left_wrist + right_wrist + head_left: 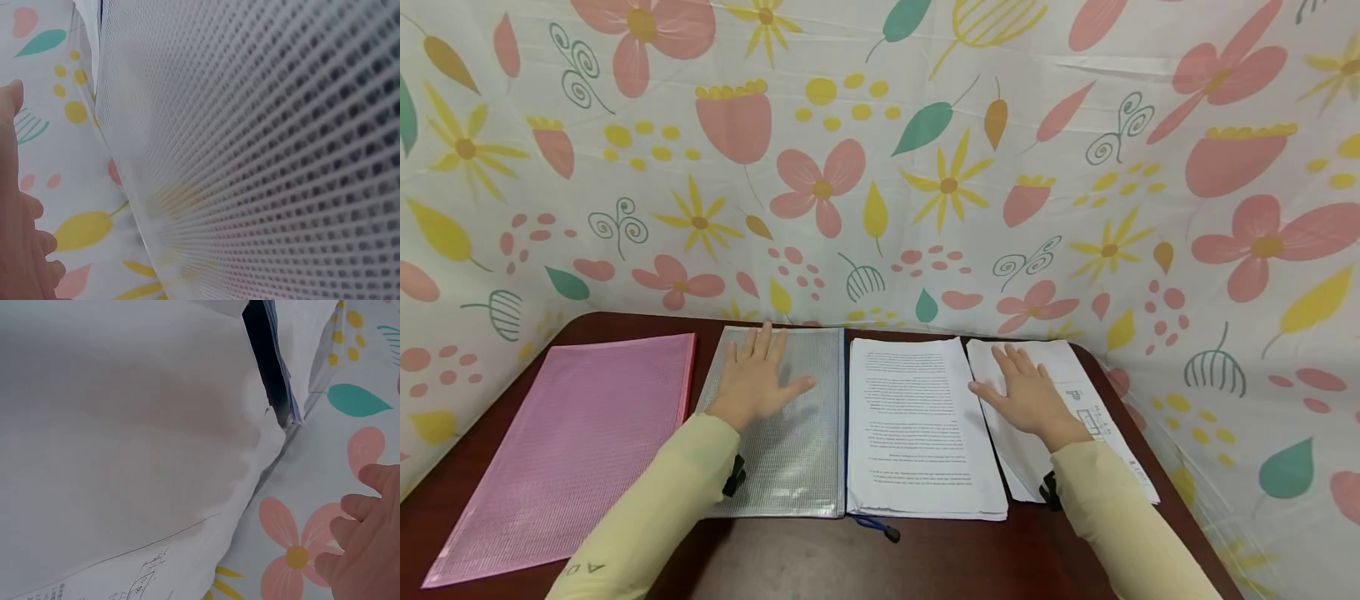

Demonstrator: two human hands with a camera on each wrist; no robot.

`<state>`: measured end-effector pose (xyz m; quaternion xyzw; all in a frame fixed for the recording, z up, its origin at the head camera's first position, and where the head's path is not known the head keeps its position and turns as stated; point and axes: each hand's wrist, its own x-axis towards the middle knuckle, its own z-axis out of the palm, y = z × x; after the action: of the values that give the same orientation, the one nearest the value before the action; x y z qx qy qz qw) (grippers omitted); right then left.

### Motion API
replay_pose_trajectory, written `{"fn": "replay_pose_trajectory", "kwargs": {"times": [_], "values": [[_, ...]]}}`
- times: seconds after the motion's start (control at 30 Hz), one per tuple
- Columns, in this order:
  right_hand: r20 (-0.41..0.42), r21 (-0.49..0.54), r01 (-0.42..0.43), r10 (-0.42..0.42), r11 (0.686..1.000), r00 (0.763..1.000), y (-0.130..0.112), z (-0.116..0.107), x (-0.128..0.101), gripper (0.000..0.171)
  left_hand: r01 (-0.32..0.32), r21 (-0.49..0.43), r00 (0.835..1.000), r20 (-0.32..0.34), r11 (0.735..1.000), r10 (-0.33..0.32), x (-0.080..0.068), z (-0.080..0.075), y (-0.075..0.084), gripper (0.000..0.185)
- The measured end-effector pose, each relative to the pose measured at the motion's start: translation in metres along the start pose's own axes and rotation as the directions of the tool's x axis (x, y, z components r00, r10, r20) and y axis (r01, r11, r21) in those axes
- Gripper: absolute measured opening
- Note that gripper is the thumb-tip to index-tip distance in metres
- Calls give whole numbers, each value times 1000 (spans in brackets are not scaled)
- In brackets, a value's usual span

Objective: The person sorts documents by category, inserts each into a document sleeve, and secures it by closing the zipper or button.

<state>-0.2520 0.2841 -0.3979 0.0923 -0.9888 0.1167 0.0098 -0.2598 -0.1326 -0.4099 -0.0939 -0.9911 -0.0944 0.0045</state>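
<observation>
My left hand (756,385) is spread flat over a clear mesh zipper pouch (805,458) with a blue edge, fingers straight and thumb out to the right. In the left wrist view the pouch's mesh (262,150) fills most of the picture, and the hand (25,225) shows at the left edge. My right hand (1030,396) is held out with straight fingers over white sheets (1123,433) bearing a small drawing. The right wrist view has those sheets (125,456) below the hand (369,544). Between the hands lies a stack of printed paper (917,433).
A pink mesh pouch (580,433) lies at the left of the dark wooden table (790,558). The clear pouch's blue zipper pull (880,527) sticks out toward the front edge. A floral curtain (880,167) hangs behind and along both sides.
</observation>
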Motion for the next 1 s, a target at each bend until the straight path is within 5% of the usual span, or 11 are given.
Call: {"fn": "replay_pose_trajectory", "kwargs": {"times": [0.57, 1.0], "values": [[141, 140, -98, 78, 985, 987, -6, 10, -6, 90, 33, 26, 999, 23, 999, -34, -2, 16, 18, 101], [164, 180, -147, 117, 973, 979, -16, 15, -4, 73, 44, 2, 997, 59, 999, -44, -2, 26, 36, 99]]}}
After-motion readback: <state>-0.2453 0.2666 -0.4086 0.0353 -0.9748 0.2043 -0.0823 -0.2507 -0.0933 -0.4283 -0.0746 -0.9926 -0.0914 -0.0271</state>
